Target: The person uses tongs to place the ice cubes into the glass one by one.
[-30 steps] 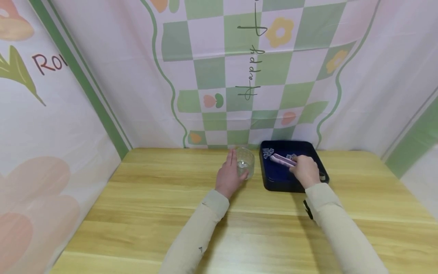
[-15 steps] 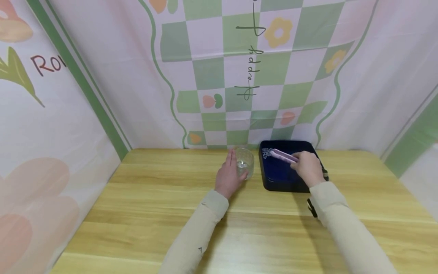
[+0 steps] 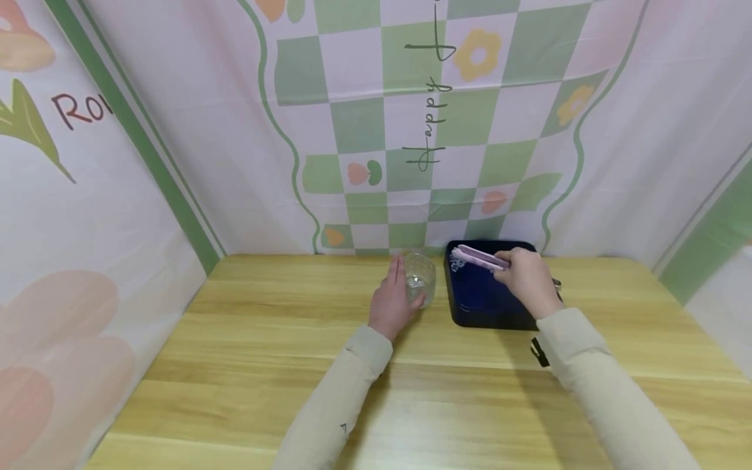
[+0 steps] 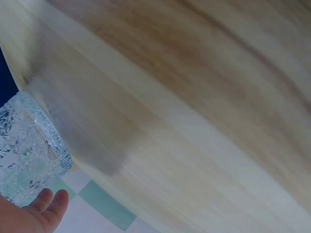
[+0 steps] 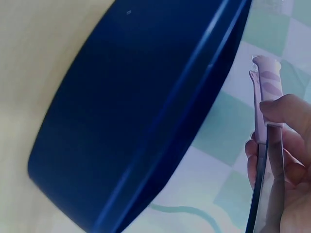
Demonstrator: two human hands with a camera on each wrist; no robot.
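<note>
My left hand (image 3: 395, 301) holds a clear cut-glass tumbler (image 3: 424, 287) standing on the table, fingers along its left side and thumb across the near side. In the left wrist view, two fingertips (image 4: 54, 205) show beside its patterned wall. The right hand (image 3: 525, 277) grips pink tongs (image 3: 480, 258) with grey handles over a dark blue tray (image 3: 486, 301). The tong tips are over the tray's far left corner, by a cluster of small clear pieces (image 3: 455, 265). In the right wrist view, the tongs' two arms (image 5: 269, 80) lie close together, with a small clear glint at their tips.
The tray has a raised rim and stands right of the tumbler, near the back edge of the wooden table (image 3: 264, 365). Printed cloth (image 3: 352, 124) hangs behind the table. A black strap piece (image 3: 539, 352) shows beside the right sleeve.
The right hand has moved a little away and to the right, lifting the tongs, whose tips are now nearer the tray's far left corner. The left hand and tumbler have stayed put.
</note>
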